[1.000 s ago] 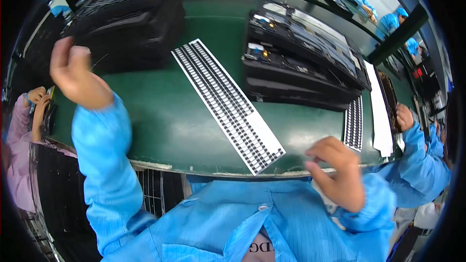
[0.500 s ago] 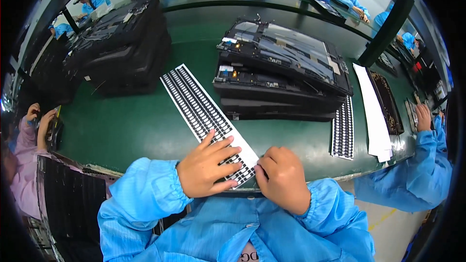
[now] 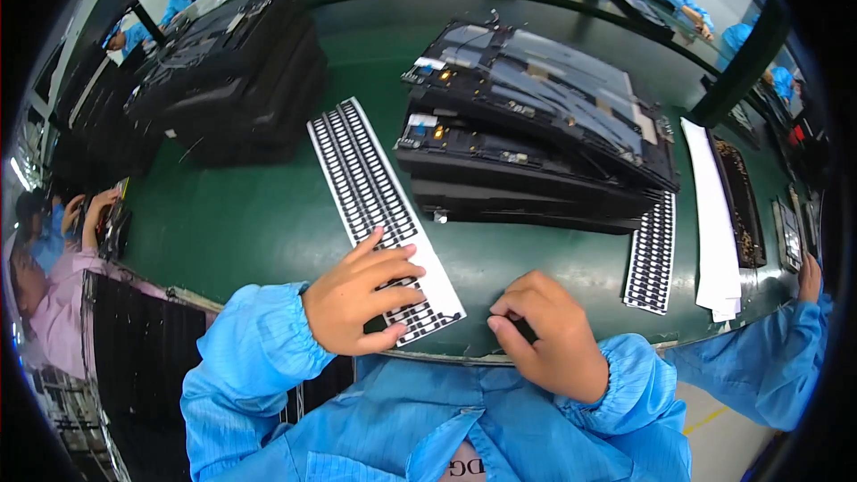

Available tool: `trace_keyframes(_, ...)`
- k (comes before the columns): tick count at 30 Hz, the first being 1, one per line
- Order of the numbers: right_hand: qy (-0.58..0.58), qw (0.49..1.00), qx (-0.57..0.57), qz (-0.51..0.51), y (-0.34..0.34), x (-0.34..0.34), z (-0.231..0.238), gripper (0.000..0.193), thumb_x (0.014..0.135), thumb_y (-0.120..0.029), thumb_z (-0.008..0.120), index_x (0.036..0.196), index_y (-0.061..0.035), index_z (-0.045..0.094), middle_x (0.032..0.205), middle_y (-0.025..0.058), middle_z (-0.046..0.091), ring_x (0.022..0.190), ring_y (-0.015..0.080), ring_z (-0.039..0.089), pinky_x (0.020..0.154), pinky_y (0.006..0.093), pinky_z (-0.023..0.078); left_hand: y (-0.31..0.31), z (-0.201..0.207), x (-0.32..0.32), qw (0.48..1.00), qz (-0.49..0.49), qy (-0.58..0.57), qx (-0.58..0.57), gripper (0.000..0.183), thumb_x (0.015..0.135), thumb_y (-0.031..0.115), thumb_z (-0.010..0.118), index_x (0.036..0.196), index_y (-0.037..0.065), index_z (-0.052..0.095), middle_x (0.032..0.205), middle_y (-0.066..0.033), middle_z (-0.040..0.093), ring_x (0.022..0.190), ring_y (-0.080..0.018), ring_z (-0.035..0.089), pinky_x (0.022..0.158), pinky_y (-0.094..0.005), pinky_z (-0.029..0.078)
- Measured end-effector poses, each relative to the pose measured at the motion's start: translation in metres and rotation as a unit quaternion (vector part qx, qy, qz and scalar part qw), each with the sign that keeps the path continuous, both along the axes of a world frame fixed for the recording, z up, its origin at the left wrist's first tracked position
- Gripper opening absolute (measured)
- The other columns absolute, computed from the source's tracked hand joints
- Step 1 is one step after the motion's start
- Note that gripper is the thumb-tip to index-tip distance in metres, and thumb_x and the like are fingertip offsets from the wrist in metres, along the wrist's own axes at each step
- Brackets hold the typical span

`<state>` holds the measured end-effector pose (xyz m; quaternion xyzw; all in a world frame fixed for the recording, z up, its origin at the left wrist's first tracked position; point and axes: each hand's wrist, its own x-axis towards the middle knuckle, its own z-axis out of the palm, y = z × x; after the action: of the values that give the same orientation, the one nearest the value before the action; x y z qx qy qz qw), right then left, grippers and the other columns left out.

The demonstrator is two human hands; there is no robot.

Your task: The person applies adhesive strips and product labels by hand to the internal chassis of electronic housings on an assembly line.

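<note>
A long white sheet [image 3: 439,273] bearing rows of small black-and-white stickers lies slantwise on the green table; part of its near end is bare white. My left hand [image 3: 361,296] rests flat across the sheet's near part, fingers spread, pressing on it. To the right of the sheet, apart from it, my right hand [image 3: 549,330] is held over the table's front edge with its fingers curled and thumb near the index finger. Whatever may be in that pinch is too small to make out. Beyond the hands stands a stack of black flat device parts [image 3: 536,138], with cables and small boards on top.
Another sticker sheet [image 3: 652,254] pokes out from under the stack's right side. Farther right lie white paper strips [image 3: 712,223] and a dark tray [image 3: 739,201]. A tall black stack [image 3: 241,89] stands at the left. Co-workers sit on both sides and across.
My right hand has moved right, away from the sheet's near corner, fingers still curled. My left hand stays on the sheet. The whole view has shifted slightly.
</note>
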<state>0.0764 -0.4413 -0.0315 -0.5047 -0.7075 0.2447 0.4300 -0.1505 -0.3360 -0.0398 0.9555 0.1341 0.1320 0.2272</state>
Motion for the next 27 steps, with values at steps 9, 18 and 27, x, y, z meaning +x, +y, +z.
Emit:
trace_keyframes(9, -0.176, 0.982, 0.073, -0.019, 0.004, -0.024, -0.019, 0.016, 0.062, -0.002, 0.065, 0.076, -0.0008, 0.057, 0.074, 0.0087, 0.051, 0.066, 0.0245, 0.048, 0.059, 0.0341, 0.038, -0.004, 0.001, 0.007, 0.999, -0.007, 0.03, 0.035, 0.046, 0.069, 0.032, 0.066, 0.108, 0.01, 0.057, 0.116, -0.015, 0.049, 0.116, -0.0356, 0.041, 0.097, -0.0596, 0.021)
trace_keyframes(18, -0.214, 0.97, 0.112, 0.021, 0.004, -0.028, -0.012, 0.014, 0.062, -0.002, 0.061, 0.075, -0.0004, 0.055, 0.074, 0.0079, 0.048, 0.068, 0.0235, 0.046, 0.061, 0.0337, 0.036, -0.007, 0.003, 0.009, 0.998, -0.009, 0.048, 0.037, 0.048, 0.063, 0.029, 0.071, 0.104, 0.009, 0.06, 0.115, -0.0166, 0.049, 0.116, -0.0376, 0.039, 0.098, -0.0607, 0.017)
trace_keyframes(27, 0.023, 0.993, 0.091, 0.069, 0.014, -0.006, 0.017, 0.017, 0.067, 0.0, 0.06, 0.083, 0.0005, 0.053, 0.075, 0.012, 0.05, 0.07, 0.0249, 0.048, 0.064, 0.0338, 0.038, -0.004, 0.009, 0.007, 0.997, -0.021, 0.066, 0.034, 0.045, 0.067, 0.031, 0.067, 0.106, 0.01, 0.058, 0.116, -0.0148, 0.049, 0.116, -0.0342, 0.04, 0.099, -0.0568, 0.02)
